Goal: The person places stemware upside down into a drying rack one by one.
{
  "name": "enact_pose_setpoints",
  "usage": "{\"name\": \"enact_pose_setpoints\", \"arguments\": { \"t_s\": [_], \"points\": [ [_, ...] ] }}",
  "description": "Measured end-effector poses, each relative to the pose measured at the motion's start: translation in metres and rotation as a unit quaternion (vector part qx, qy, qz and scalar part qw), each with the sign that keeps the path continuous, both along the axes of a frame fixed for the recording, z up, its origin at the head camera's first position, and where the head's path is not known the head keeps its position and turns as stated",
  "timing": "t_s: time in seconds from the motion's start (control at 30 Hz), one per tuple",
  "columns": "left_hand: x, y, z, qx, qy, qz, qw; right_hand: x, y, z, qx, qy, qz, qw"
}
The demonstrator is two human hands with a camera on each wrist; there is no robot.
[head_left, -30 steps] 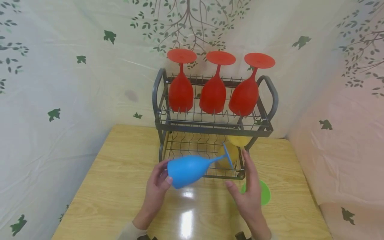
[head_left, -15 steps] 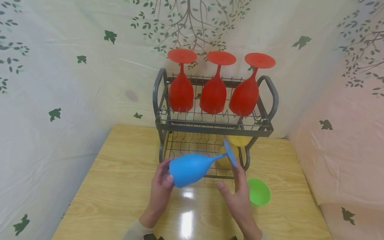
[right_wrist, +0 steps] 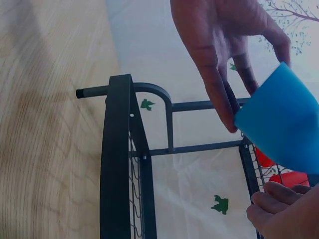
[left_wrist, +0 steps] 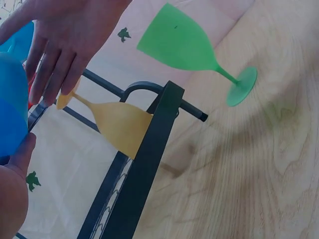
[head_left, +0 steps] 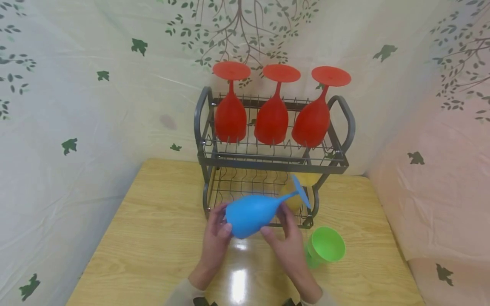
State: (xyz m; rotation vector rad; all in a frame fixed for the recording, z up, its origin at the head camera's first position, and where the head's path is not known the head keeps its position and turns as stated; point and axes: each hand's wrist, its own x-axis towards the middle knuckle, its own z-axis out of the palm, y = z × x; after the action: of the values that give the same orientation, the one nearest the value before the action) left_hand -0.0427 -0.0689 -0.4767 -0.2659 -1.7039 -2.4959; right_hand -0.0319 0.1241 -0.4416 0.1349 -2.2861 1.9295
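Observation:
A blue plastic goblet is held sideways in front of the rack, its foot pointing right and slightly up. My left hand grips the bowl near the rim, thumb on the near side and fingers behind. At the stem end of the bowl is my right hand, thumb below it and fingers reaching behind. The left wrist view shows the fingers of that right hand nearly straight beside the blue goblet. In the right wrist view, the left fingers spread around the goblet's rim.
A black two-tier dish rack stands at the table's back. Inverted on its top tier are three red goblets. A yellow goblet is upside down on the lower tier's right side. To the right, a green goblet stands upright on the wooden table.
The left hand has shifted a little right with the blue goblet. The right hand has moved left, from beyond the foot to the bowl's stem end, uncovering the green goblet.

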Motion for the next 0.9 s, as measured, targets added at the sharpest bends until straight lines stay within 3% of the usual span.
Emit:
{"name": "enact_pose_setpoints", "arguments": {
  "t_s": [0.57, 0.9],
  "points": [
    [-0.001, 0.007, -0.01, -0.015, 0.017, -0.016, 0.9996, -0.006, -0.006, -0.006, -0.006, 0.018, 0.004, 1.0],
    [0.004, -0.002, -0.016, -0.128, 0.037, -0.007, 0.9911, -0.012, -0.004, -0.013, -0.006, 0.016, -0.004, 1.0]
  ]
}}
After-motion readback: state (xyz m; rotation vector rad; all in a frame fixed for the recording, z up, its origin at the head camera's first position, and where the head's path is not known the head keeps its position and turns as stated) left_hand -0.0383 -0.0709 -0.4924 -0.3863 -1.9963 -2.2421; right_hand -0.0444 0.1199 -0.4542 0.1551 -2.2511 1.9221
